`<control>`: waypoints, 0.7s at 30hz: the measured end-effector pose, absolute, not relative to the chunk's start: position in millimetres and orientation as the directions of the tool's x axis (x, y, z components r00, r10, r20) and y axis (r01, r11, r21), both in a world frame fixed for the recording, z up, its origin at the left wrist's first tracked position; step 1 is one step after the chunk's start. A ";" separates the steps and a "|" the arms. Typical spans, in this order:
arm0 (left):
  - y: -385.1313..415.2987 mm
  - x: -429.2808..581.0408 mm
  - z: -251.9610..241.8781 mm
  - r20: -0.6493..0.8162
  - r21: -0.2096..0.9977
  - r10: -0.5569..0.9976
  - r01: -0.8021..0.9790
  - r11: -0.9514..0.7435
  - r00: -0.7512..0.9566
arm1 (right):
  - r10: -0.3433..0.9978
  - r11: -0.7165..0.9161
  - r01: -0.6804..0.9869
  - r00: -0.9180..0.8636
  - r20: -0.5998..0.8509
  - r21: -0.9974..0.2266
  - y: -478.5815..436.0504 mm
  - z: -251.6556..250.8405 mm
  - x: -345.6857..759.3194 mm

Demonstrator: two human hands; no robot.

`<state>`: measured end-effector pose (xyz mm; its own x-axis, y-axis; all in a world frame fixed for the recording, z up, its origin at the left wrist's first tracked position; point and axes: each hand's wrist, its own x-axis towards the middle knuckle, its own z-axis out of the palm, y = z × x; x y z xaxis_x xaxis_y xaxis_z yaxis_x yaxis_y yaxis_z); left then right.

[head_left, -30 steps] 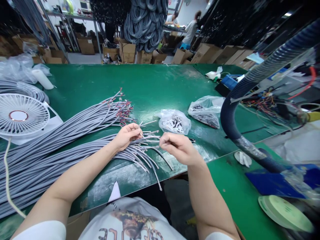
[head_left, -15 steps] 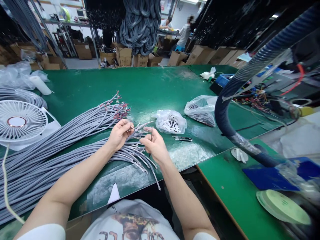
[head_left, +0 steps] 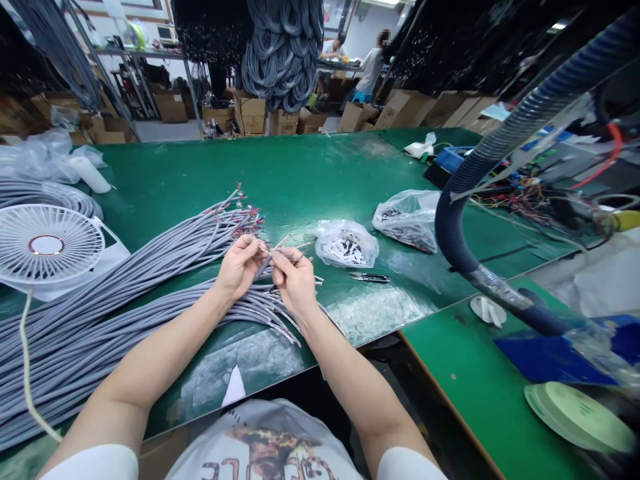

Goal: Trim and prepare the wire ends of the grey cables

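My left hand is closed in a pinch on the stripped end of a grey cable, from which thin wires stick out. Right beside it, my right hand is closed too, its thumb and forefinger meeting at those wires. A thin dark tool lies in the right hand, mostly hidden by the fingers, so its kind is unclear. Under and around both hands spreads a bundle of grey cables with stripped ends. Behind it, a second bundle ends in red and dark wires.
To the right stand a clear bag of small black and white pieces and a larger bag of dark pieces. Thread snips lie before them. A white fan is at the left; a dark ribbed hose arches at the right.
My right hand has moved left and its fingertips now meet the wires at my left hand. My left hand keeps its pinch. The view has shifted slightly.
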<state>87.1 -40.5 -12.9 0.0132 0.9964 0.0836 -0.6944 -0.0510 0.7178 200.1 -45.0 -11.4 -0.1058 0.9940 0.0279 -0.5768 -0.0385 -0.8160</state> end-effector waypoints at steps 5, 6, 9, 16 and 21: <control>-40.6 87.4 -14.5 0.057 0.700 0.998 -0.713 -0.027 0.018 | 0.969 -0.232 -0.726 -0.231 -0.087 -0.647 -37.7 -14.8 198.6; -40.4 87.2 -14.8 0.046 0.693 0.999 -0.720 -0.017 0.020 | 0.966 -0.242 -0.744 -0.243 -0.086 -0.623 -37.0 -15.5 198.9; -39.6 85.9 -15.2 0.008 0.664 1.000 -0.747 0.010 0.021 | 0.953 -0.270 -0.774 -0.302 -0.041 -0.573 -38.5 -17.5 203.3; -39.5 86.7 -14.5 -0.066 0.630 0.997 -0.773 0.066 0.032 | 0.956 -0.213 -0.812 -0.289 0.056 -0.544 -48.8 -24.0 225.6; -39.5 88.3 -13.4 -0.112 0.630 0.994 -0.772 0.079 0.010 | 0.986 -0.120 -0.811 -0.166 0.028 -0.573 -48.5 -26.3 246.1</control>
